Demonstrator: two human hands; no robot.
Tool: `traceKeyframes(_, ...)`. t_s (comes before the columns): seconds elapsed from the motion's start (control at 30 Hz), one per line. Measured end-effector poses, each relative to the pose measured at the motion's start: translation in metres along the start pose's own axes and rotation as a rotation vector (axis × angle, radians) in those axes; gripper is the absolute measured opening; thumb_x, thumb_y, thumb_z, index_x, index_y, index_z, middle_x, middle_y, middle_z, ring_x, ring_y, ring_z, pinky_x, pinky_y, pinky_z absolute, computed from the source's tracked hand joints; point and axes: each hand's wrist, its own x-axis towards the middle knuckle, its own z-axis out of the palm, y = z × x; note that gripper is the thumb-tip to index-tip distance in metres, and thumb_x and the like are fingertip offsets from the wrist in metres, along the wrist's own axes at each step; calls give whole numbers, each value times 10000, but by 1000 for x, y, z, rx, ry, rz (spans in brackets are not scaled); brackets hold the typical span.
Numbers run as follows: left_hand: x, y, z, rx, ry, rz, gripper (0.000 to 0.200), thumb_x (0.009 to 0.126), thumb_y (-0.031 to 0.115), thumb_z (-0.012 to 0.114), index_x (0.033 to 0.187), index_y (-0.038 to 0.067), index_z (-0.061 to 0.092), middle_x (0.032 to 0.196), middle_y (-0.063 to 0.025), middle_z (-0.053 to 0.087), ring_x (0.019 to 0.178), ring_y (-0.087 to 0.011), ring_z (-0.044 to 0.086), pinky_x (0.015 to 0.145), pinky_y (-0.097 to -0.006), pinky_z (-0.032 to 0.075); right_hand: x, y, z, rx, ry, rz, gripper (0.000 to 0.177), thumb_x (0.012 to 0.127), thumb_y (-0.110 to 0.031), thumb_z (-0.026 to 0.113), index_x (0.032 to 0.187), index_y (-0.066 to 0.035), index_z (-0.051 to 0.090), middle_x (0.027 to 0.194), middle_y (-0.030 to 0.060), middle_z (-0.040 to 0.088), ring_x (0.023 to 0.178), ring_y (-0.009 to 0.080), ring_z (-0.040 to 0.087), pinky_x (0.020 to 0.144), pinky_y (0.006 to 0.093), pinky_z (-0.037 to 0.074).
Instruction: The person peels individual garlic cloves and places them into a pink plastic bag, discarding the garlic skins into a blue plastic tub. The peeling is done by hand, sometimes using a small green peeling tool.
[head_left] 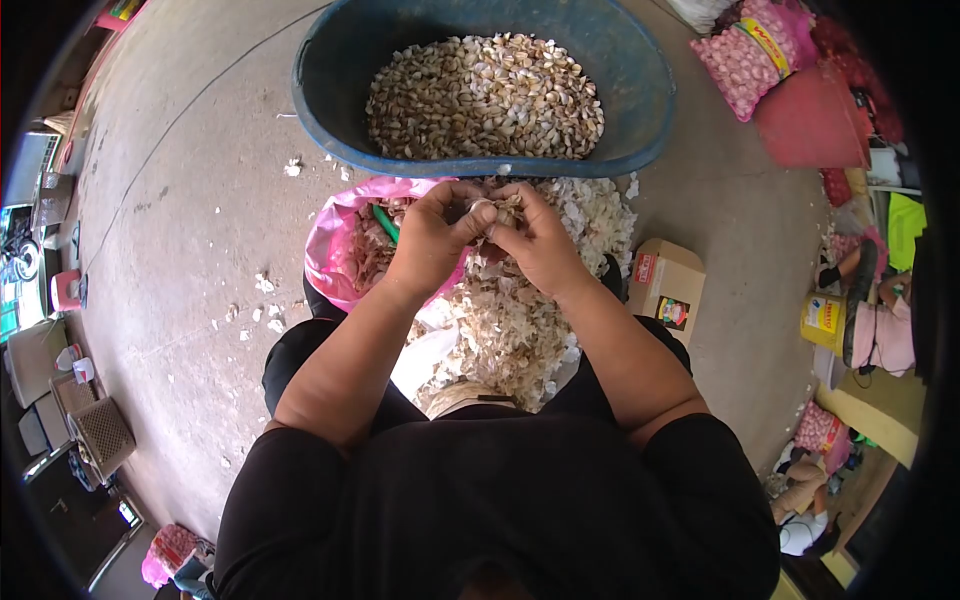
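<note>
My left hand (436, 238) and my right hand (537, 243) meet in front of me, fingers pinched together on garlic (508, 205) with papery skin; much of it is hidden by the fingers. Just beyond them stands a large blue tub (490, 168) holding many loose garlic cloves (485, 95). Under my left hand sits a pink plastic bag (325, 245) with reddish-brown contents and a green-handled tool (385, 223), its other end hidden. A heap of pale garlic skins (505, 335) lies below my hands, across my lap and up to the tub.
An open cardboard box (665, 290) lies right of my knee. Pink net bags of garlic (745, 60) and a red tub (812, 118) stand at upper right. A yellow bucket (822, 318) and other people (805, 535) are at far right. Crates (100, 438) line the left.
</note>
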Motion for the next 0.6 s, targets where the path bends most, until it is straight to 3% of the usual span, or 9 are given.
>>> traceKeyframes(0.03,0,0,-1,74,-39,17,194,853,161,506,934,-14,523,843,-59,577,721,-115,543,637,-248,453,-1,0,-1,-28,0,0,216,803,-42,492,1009,-32,429,847,61,545,727,104,544,605,244,463)
traceKeyframes(0.17,3,2,-9,-402,-45,-186,202,846,133,506,972,-22,533,843,-68,579,727,-120,548,610,-227,435,-3,-14,-9,513,-88,190,171,807,-45,445,977,-40,443,817,96,550,643,175,563,543,286,479)
traceKeyframes(0.27,1,5,-7,-450,-42,-181,176,852,134,494,950,-6,537,829,-58,575,721,-112,543,609,-223,432,-3,-15,-13,544,-109,198,153,809,-50,436,962,-41,448,818,90,547,620,159,560,518,285,473)
traceKeyframes(0.37,0,6,-7,-478,-97,-158,145,838,134,520,917,14,544,816,-42,573,712,-100,537,607,-222,432,-4,-18,-13,471,-108,213,134,807,-81,507,929,-40,470,750,61,546,552,126,541,466,253,450)
traceKeyframes(0.47,2,-8,-7,-353,-115,-134,154,814,134,562,872,-7,546,809,-48,582,716,-118,551,638,-240,461,-2,-13,-11,-3,-85,120,167,796,-109,568,919,-52,471,717,35,523,505,86,502,426,213,409)
traceKeyframes(0.5,2,-7,-6,-356,-119,-138,150,811,132,567,865,-8,553,800,-45,584,710,-110,546,634,-234,455,-2,-14,-9,-11,-67,119,177,772,-119,621,856,-42,485,656,7,501,469,50,477,402,182,391)
traceKeyframes(0.6,1,-4,-3,-350,-134,-145,141,804,122,575,852,-11,572,779,-39,589,692,-93,534,625,-222,442,-4,-15,-5,-174,-25,20,128,779,-90,603,797,-31,491,619,1,502,494,55,490,410,192,398)
